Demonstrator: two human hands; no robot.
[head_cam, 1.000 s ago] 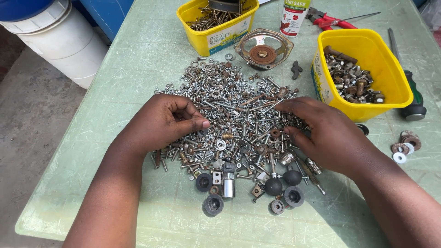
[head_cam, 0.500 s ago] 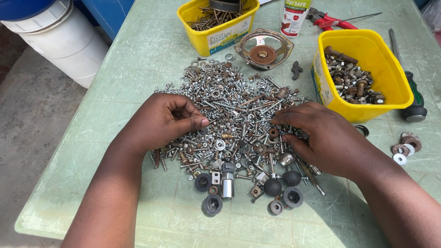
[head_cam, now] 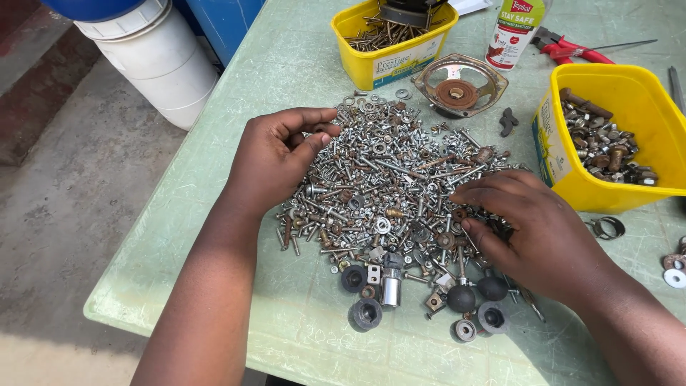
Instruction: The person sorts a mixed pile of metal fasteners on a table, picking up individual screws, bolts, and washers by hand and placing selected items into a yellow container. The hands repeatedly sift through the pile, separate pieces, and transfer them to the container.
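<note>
**One head camera, looking steeply down**

A single view comes from a camera worn on the person's head. It faces forward and down over the desk [head_cam: 286, 64], close enough that both forearms run in from the bottom edge and fill much of the lower frame. The left hand [head_cam: 275, 154] and right hand [head_cam: 532, 225] sit near the middle, on either side of the heap of screws [head_cam: 389, 179], which lies at the centre. The desk's far side reaches the top edge, where the yellow tubs [head_cam: 622, 193] are cut off. At the left, the view drops past the desk's edge to the floor [head_cam: 64, 207] and a white bucket [head_cam: 161, 68].
</note>
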